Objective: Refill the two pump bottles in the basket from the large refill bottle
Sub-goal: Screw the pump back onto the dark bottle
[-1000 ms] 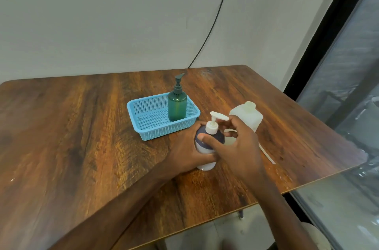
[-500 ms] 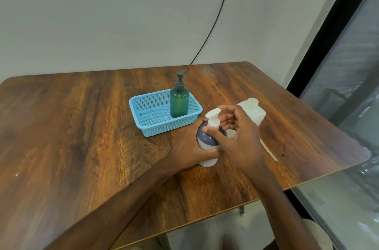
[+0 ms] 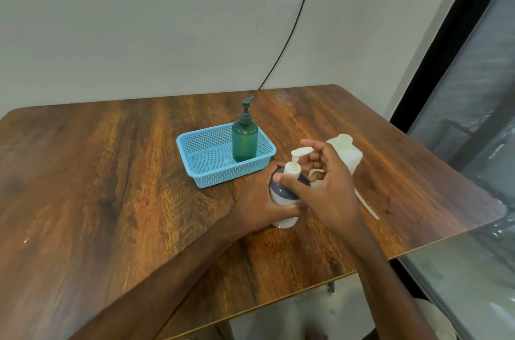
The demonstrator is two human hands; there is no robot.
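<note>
A white and purple pump bottle [image 3: 284, 194] stands on the wooden table [image 3: 111, 186] in front of the blue basket [image 3: 206, 172]. My left hand [image 3: 257, 200] grips its body from the left. My right hand [image 3: 326, 183] reaches over it, thumb and fingers around the white pump collar [image 3: 292, 169] below the nozzle. A green pump bottle [image 3: 244, 139] stands upright in the basket's right end. The large white refill bottle [image 3: 348, 153] stands behind my right hand, its mouth uncapped.
A thin white tube [image 3: 366, 204] lies on the table to the right of my right hand. The table's right and near edges are close. A black cable [image 3: 289, 33] runs down the wall behind.
My right hand has kept working around the pump collar, and the white nozzle has turned from pointing right, to the left, and now points right again. My left hand keeps its hold.
</note>
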